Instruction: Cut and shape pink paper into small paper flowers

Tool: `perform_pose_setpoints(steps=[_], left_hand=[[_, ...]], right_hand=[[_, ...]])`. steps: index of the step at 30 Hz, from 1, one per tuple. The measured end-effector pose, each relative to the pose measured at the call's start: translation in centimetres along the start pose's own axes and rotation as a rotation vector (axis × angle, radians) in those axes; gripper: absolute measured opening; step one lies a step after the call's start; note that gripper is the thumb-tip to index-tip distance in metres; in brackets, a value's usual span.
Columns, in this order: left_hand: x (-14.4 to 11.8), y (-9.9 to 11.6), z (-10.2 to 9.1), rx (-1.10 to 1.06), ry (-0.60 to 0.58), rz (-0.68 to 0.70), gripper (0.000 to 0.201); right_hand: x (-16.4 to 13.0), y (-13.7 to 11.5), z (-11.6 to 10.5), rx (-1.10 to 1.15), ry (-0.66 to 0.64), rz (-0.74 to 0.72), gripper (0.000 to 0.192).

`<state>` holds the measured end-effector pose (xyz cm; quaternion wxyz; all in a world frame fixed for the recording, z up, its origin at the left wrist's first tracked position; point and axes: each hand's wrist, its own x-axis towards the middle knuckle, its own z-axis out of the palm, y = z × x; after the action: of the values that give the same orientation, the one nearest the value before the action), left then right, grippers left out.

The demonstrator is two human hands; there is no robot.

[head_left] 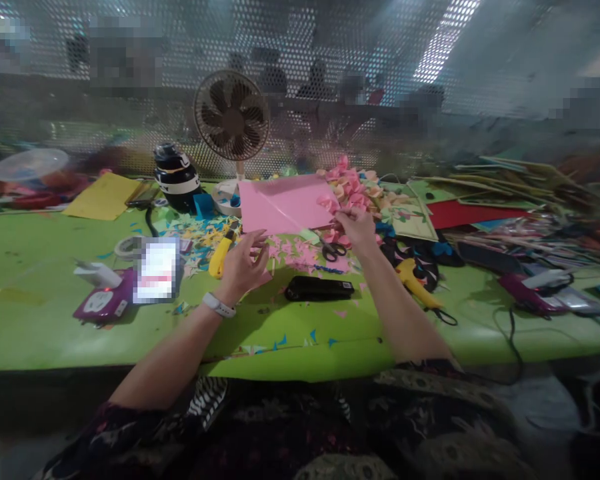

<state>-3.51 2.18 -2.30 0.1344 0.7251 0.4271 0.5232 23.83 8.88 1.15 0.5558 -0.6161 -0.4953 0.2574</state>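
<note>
**Hands over pink paper on a cluttered green desk**

Dark patterned clothing fills the near edge of the view, and two bare forearms reach from it across the green desk [40, 320]. On the left wrist sits a white wristband [219, 305]. The left hand [245, 263] hovers with its fingers spread and loosely curled, holding nothing, just above pink paper scraps [300, 255] strewn on the desk. The right hand [356, 225] lies farther out, fingers pinched together at the near right edge of a pink paper sheet [285, 203]; whether it grips the sheet or a small pink piece cannot be told. That sheet lies flat near the far middle of the desk, in front of a small desk fan [231, 120].

Just near the right hand lie black-handled scissors [333, 250], and between the two forearms a black stapler [320, 288]. A yellow utility knife [220, 257] rests just left of the left hand. Pink paper flowers [353, 183] are heaped beyond the right hand. A yellow glue gun [414, 280] lies right of the right forearm. Farther left are a roll of tape [128, 247], a yellow paper sheet [103, 195] and a black helmet [177, 177]. Red paper [470, 213] and stacked sheets crowd the far right.
</note>
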Motion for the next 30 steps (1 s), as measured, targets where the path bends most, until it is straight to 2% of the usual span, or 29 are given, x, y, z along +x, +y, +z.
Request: perform_pose_setpoints(steps=[6,9,12,16,23,27,30], left_hand=[[0.6,0.1,-0.3,-0.056,0.102,-0.023,0.031],[1.0,0.2,-0.6,-0.091,0.161,-0.039,0.030],[1.2,0.1,-0.9,-0.118,0.190,-0.062,0.031],[1.3,0.0,-1.0,-0.112,0.210,-0.058,0.031],[1.7,-0.6,-1.0,-0.166,0.263,-0.098,0.027],[2.0,-1.1,-1.0,-0.235,0.262,-0.153,0.025],[2.0,-1.1,-0.9,-0.253,0.265,-0.163,0.026]], right_hand=[[2.9,1.9,-3.1,-0.211,0.186,0.010,0.006],[3.2,2.3,-4.2,-0.438,0.226,-0.019,0.011],[3.0,2.5,-4.7,-0.617,0.272,-0.037,0.014],[2.7,2.1,-4.4,-0.628,0.306,-0.072,0.013],[1.0,0.3,-1.8,-0.477,0.061,-0.242,0.014],[-1.8,-1.3,0.8,-0.327,-0.247,-0.333,0.017],[-3.7,-2.6,2.9,-0.417,-0.513,-0.430,0.013]])
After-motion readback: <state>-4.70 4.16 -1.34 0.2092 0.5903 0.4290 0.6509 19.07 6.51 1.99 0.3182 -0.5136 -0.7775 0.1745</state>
